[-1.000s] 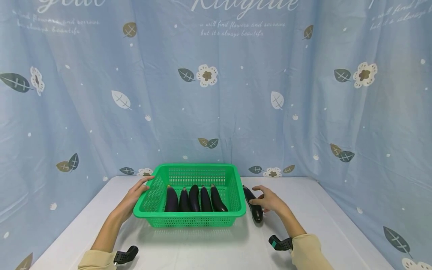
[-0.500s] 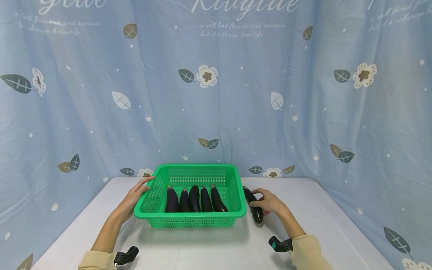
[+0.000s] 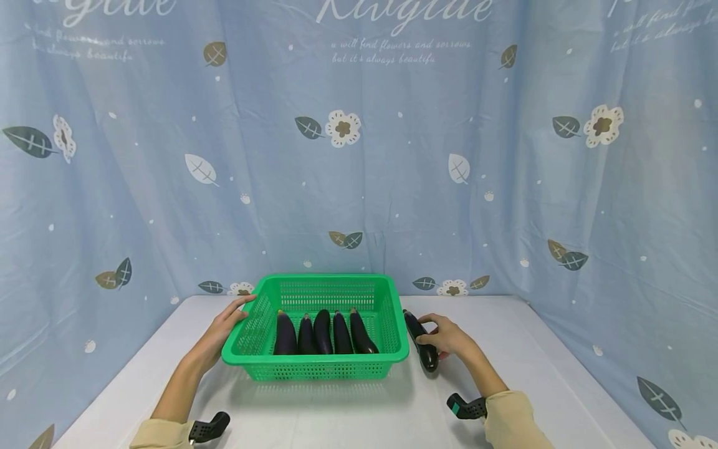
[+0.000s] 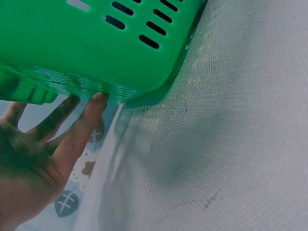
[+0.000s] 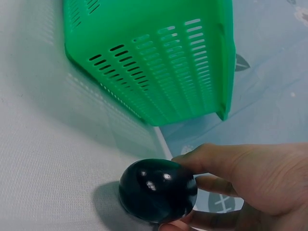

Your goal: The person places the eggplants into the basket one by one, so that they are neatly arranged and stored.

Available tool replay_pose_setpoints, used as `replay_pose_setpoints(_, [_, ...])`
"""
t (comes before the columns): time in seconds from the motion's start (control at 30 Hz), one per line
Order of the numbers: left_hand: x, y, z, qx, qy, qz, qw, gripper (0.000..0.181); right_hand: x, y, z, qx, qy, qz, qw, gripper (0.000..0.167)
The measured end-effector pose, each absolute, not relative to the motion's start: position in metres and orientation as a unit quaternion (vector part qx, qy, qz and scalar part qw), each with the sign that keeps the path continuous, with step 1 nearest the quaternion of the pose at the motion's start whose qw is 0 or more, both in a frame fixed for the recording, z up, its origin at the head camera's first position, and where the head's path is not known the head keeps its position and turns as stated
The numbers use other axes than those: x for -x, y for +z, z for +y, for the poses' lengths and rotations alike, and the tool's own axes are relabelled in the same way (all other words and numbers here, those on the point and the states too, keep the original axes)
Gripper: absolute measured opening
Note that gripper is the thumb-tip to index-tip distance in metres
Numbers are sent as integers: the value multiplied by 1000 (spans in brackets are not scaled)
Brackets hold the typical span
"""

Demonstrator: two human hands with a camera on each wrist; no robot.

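Observation:
A green plastic basket (image 3: 320, 368) with slotted walls stands on the white table. Several dark purple eggplants (image 3: 322, 330) lie side by side inside it. My left hand (image 3: 217, 330) touches the basket's left side with fairly straight fingers; in the left wrist view the fingertips (image 4: 98, 98) rest against its outer wall. Right of the basket, another eggplant (image 3: 427, 357) lies on the table. My right hand (image 3: 449, 335) grips it, thumb on the near side and fingers round the far side. Its glossy rounded end (image 5: 156, 190) faces the right wrist camera.
The white-covered table (image 3: 331, 418) extends in front of the basket and to both sides. Behind it hangs a blue curtain (image 3: 392, 187) printed with leaves and flowers. A black wrist camera sits on each arm, the right one (image 3: 467, 406) low over the table.
My right hand has lowered slightly and its fingers have closed round the eggplant beside the basket. The left hand and basket have stayed put.

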State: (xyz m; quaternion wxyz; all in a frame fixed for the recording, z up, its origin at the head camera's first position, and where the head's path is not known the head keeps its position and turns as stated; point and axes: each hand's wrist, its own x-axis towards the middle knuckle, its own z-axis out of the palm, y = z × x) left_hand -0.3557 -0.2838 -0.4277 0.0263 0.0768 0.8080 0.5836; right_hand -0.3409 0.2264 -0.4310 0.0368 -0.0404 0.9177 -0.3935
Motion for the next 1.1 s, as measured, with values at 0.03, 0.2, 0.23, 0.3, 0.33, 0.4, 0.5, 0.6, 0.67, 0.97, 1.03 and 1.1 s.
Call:
replay_pose_setpoints(0.03, [355, -427, -284, -77, 584, 807, 27, 50, 341, -431, 226, 40, -393, 918, 38, 54])
replay_pose_setpoints(0.2, [354, -426, -283, -76, 584, 808, 28, 51, 341, -431, 227, 40, -391, 919, 38, 54])
replay_pose_setpoints(0.23, [354, -426, -283, -76, 584, 808, 28, 51, 341, -431, 227, 40, -392, 918, 38, 54])
replay_pose_setpoints(0.3, [354, -427, -283, -77, 582, 809, 27, 51, 341, -431, 228, 43, -393, 918, 36, 54])
replay_pose_setpoints(0.33, [354, -427, -283, -75, 582, 809, 26, 50, 341, -432, 228, 44, -394, 918, 35, 54])
replay_pose_setpoints(0.4, [355, -428, -283, -74, 581, 810, 25, 50, 341, -433, 229, 48, -394, 917, 35, 54])
replay_pose_setpoints(0.5, [356, -428, -284, -73, 580, 811, 23, 49, 342, -434, 230, 55, -392, 918, 33, 52])
replay_pose_setpoints(0.6, [356, -428, -284, -74, 577, 813, 22, 49, 342, -433, 230, 59, -388, 919, 33, 51])
replay_pose_setpoints(0.67, [355, -428, -284, -74, 577, 813, 20, 49, 343, -432, 230, 60, -385, 920, 35, 50])
replay_pose_setpoints(0.97, [354, -428, -284, -84, 579, 810, 22, 51, 340, -426, 231, 64, -399, 913, 46, 46])
replay_pose_setpoints(1.03, [354, -428, -284, -83, 582, 809, 23, 51, 339, -425, 231, 63, -404, 911, 49, 45])
replay_pose_setpoints(1.1, [354, -428, -283, -82, 584, 807, 25, 51, 338, -424, 231, 61, -409, 909, 51, 44])
